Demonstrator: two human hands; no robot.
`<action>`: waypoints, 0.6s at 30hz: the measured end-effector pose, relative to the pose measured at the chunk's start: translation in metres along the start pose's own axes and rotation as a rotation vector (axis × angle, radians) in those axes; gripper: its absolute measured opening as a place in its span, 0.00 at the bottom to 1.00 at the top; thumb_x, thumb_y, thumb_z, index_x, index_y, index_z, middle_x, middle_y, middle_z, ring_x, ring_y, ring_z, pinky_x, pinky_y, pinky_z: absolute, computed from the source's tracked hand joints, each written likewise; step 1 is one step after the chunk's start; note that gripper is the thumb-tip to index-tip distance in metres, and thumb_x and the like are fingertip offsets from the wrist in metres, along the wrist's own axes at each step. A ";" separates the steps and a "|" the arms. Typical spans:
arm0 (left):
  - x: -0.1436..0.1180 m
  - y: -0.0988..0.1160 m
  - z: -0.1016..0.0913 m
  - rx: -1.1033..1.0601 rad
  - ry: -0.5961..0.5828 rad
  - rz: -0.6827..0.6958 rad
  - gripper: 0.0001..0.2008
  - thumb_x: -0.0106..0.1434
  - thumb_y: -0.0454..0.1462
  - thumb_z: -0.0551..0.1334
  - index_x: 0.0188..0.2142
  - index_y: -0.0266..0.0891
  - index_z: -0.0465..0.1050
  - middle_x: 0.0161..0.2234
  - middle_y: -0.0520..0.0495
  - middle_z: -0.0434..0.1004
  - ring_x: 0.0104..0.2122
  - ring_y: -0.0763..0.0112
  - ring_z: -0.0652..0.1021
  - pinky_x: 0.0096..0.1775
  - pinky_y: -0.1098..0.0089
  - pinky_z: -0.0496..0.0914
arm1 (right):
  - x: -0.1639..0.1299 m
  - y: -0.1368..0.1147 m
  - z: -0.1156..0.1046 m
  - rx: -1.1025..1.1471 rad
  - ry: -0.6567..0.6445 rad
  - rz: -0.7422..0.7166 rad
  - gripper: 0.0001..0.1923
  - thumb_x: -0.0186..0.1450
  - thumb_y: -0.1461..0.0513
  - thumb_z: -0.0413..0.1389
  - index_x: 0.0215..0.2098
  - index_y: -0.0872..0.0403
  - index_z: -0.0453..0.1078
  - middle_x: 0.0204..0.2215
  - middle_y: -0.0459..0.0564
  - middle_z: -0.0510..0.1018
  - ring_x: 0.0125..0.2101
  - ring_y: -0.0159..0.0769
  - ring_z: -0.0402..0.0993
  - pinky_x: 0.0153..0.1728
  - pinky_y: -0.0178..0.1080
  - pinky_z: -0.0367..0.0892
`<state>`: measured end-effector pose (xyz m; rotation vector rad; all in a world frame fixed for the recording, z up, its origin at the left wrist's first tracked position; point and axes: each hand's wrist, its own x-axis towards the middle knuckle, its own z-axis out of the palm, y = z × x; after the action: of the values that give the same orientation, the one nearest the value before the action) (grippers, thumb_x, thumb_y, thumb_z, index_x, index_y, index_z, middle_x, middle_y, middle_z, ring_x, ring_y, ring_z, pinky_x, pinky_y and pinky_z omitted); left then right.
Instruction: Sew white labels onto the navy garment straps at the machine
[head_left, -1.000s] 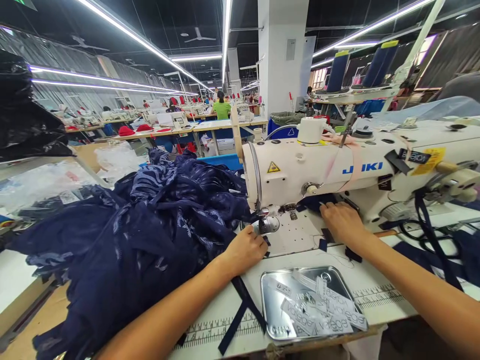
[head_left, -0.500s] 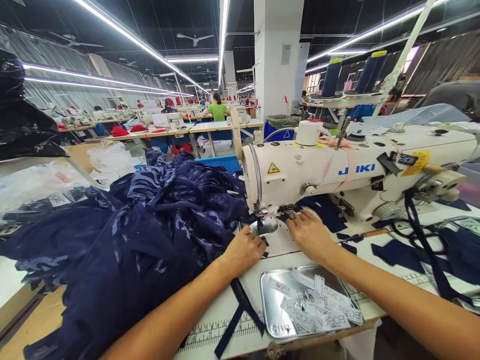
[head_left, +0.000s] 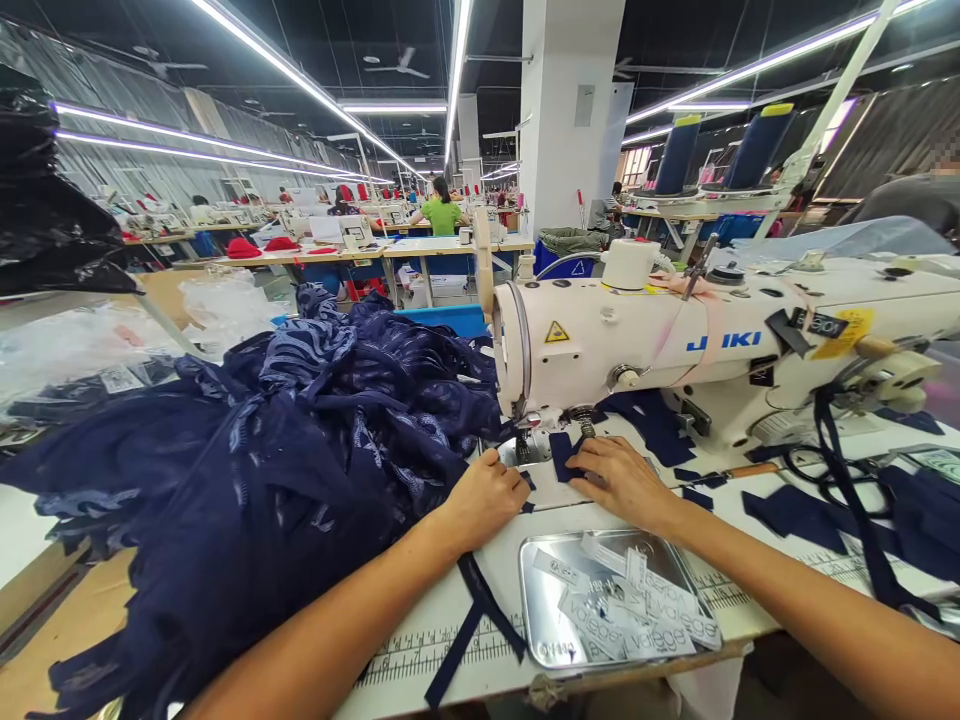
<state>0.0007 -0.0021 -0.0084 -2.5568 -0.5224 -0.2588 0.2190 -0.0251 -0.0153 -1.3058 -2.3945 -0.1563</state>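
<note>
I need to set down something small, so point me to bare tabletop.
Two small patches of tabletop: the ruler-marked one between left forearm and navy strap; the plain white one between that strap, the left hand and the metal tray. Crowded: navy fabric pile leftward, navy scraps rightward.

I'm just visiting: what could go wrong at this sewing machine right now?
Fingers could get pinched or pricked: the left hand is close to the sewing machine's needle area.

The small navy piece at the right hand's fingertips might go in crooked.

The metal tray sits at the table's front edge, near the right forearm; a bump might spill its labels.
</note>
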 end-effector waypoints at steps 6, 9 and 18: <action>-0.001 0.000 0.000 0.003 0.000 0.001 0.07 0.57 0.28 0.54 0.23 0.35 0.62 0.21 0.49 0.70 0.20 0.70 0.69 0.29 0.66 0.55 | 0.005 -0.004 0.002 -0.055 0.017 0.009 0.08 0.61 0.62 0.52 0.29 0.54 0.72 0.27 0.48 0.73 0.29 0.34 0.67 0.38 0.39 0.56; -0.001 0.000 0.000 0.006 0.001 0.005 0.08 0.57 0.28 0.54 0.23 0.35 0.62 0.22 0.49 0.70 0.20 0.70 0.69 0.28 0.66 0.54 | 0.005 0.007 0.003 -0.116 0.057 -0.032 0.12 0.63 0.63 0.49 0.25 0.53 0.72 0.25 0.47 0.73 0.28 0.32 0.66 0.40 0.39 0.55; -0.002 0.000 0.003 0.017 0.015 0.004 0.07 0.57 0.28 0.55 0.23 0.35 0.63 0.21 0.49 0.69 0.21 0.70 0.69 0.28 0.66 0.55 | -0.003 0.051 -0.017 -0.264 0.370 0.190 0.11 0.62 0.66 0.45 0.26 0.55 0.66 0.24 0.50 0.71 0.29 0.37 0.65 0.37 0.39 0.58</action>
<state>-0.0003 -0.0011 -0.0117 -2.5373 -0.5123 -0.2707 0.2676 -0.0045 -0.0054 -1.4632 -1.9758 -0.6194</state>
